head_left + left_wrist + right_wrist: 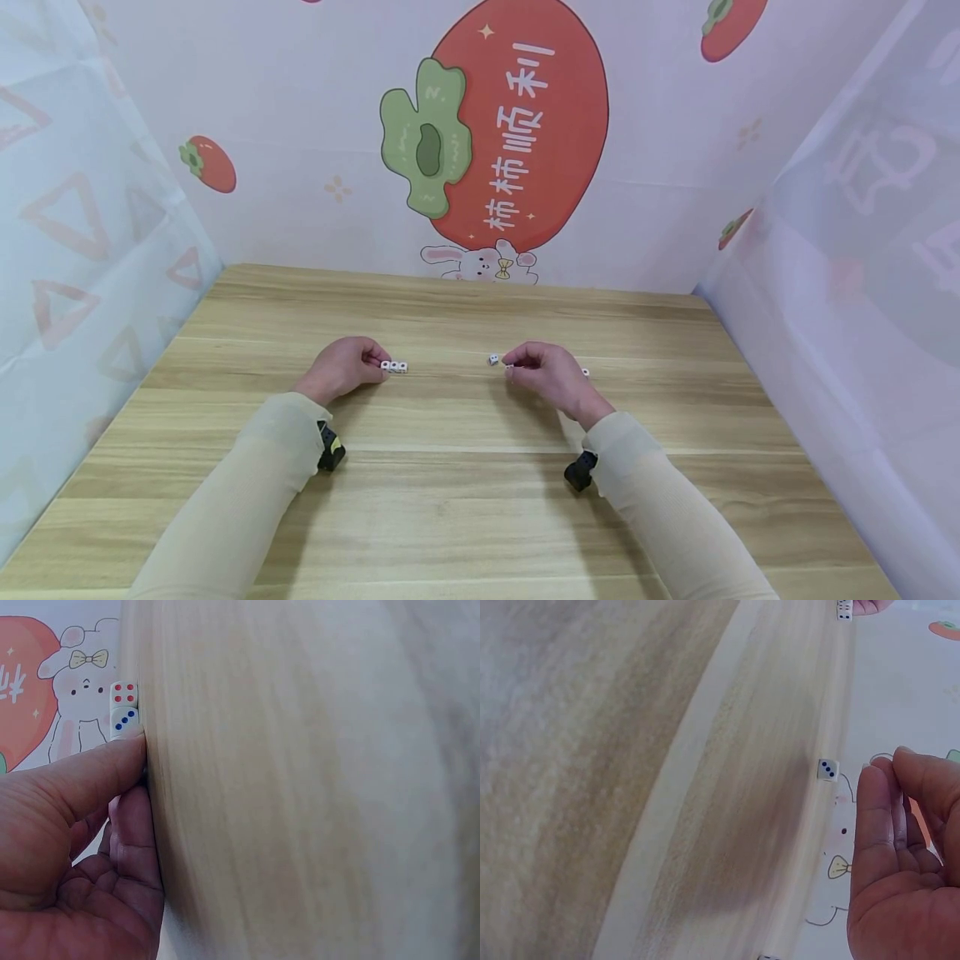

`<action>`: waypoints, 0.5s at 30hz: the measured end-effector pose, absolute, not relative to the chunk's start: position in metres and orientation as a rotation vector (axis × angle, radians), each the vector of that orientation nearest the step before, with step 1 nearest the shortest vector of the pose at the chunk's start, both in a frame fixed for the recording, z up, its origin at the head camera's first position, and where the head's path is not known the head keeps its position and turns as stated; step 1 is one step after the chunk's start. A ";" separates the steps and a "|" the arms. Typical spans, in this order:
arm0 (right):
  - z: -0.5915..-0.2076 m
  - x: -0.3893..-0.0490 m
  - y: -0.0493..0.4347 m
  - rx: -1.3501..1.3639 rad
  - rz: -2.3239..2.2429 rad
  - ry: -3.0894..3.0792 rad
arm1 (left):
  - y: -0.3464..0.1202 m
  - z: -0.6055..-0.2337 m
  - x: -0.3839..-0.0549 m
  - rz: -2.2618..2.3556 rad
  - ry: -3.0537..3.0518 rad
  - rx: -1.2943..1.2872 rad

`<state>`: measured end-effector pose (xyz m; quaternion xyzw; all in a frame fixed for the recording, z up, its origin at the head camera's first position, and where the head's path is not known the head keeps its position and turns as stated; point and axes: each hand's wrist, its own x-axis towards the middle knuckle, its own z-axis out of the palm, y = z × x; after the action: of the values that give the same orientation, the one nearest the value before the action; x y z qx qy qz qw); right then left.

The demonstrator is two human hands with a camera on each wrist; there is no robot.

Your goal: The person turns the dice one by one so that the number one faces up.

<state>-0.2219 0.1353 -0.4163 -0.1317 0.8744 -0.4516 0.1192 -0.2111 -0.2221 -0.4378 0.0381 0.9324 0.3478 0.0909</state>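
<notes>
A short row of white dice point(394, 367) sits on the wooden table, left of centre. At its left end my left hand point(348, 367) grips the end die between thumb and fingers. In the left wrist view, one die point(124, 694) shows four red pips and the die beside it point(124, 720) three blue ones; the thumb point(112, 769) covers the rest. My right hand point(547, 375) pinches a small white die point(509, 367) at its fingertips, mostly hidden. Just left of those fingertips lies a loose die point(492, 360), showing three dark pips in the right wrist view point(827, 769).
Another die point(586, 372) lies right of my right hand, partly hidden behind it. The wood-grain table point(450, 500) ends at a printed back cloth point(300, 208), with cloth walls on both sides. Each wrist wears a black device point(330, 448).
</notes>
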 end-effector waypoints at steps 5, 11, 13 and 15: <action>-0.417 -0.223 0.136 -0.364 -1.347 2.535 | -0.221 -0.437 -0.211 1.030 2.771 0.111; -0.417 -0.223 0.136 -0.354 -1.407 2.485 | -0.222 -0.438 -0.211 1.030 2.768 0.114; -0.418 -0.224 0.137 -0.355 -1.421 2.479 | -0.222 -0.438 -0.211 1.030 2.767 0.114; -0.419 -0.224 0.137 -0.363 -1.426 2.482 | -0.223 -0.438 -0.211 1.032 2.766 0.113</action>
<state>-0.2240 0.1375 -0.4187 -0.1246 0.8531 -0.4903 0.1278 -0.2106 -0.2226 -0.4378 0.0379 0.9322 0.3477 0.0933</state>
